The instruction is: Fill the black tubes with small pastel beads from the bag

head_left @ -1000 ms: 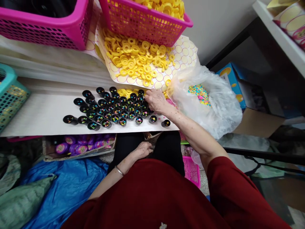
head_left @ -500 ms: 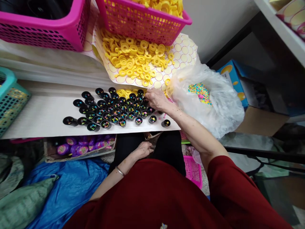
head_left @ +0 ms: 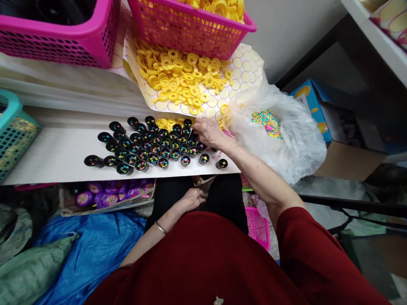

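My right hand (head_left: 208,132) reaches over the right end of a cluster of small black cups (head_left: 155,148). Its fingers bend down and together at the cups there; the fingertips and whatever they pinch are hidden. Most cups stand upright and hold small coloured candy beads. One cup (head_left: 223,163) stands apart at the front right. In my lap lies my left hand (head_left: 190,199), loosely relaxed with its fingers resting and no object visible in it. Right of the cups, a clear plastic bag (head_left: 295,140) is open around a heap of coloured beads (head_left: 267,120).
Yellow ring-shaped pieces (head_left: 178,76) lie on a printed sheet (head_left: 246,70) behind the cups. Pink baskets (head_left: 190,31) stand at the back, a turquoise basket (head_left: 19,135) at the left. Below the white table (head_left: 54,156) is a box of purple containers (head_left: 108,195). A blue carton (head_left: 307,106) sits right.
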`<state>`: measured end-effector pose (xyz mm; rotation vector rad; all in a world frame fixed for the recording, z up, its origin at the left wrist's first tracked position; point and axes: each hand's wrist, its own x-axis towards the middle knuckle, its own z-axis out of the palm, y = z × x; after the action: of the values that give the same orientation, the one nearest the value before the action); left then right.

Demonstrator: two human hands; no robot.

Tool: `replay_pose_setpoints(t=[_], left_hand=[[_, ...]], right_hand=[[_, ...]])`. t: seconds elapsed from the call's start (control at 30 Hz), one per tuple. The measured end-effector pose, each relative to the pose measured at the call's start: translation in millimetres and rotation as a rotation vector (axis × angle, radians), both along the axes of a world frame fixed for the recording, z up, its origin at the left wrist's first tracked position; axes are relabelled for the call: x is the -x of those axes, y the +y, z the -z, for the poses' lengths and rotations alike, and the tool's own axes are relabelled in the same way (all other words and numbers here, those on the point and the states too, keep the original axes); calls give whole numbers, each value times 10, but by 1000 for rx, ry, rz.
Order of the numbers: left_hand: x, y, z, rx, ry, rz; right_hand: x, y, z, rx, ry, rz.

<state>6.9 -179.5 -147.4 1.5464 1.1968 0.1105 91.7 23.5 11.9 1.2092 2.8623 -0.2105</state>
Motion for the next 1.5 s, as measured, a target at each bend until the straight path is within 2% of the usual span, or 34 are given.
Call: replay_pose_setpoints(t=[0.2,0.33,0.53,0.8,1.1,1.3,1.5], left_hand=[[-2,-2,-21,2,2,-2],[4,1,-26,-5,0,8],[1,-4,12,-15,0,16],[-5,-12,73,-29,0,5],[-6,1,16,-23,10,9],[-4,5,-12,-19,14,20],[4,3,-4,-11,13,20]], right_hand=[[-103,88,164,107,286,125],[-154,135,248,100,397,196],[-109,58,211,18,228,108],[-36,-22,65,2,40,80],[2,-20,76,-27,-23,108],[43,-82,21,-114,-84,-21],[57,-47,18,-89,-93,-30]])
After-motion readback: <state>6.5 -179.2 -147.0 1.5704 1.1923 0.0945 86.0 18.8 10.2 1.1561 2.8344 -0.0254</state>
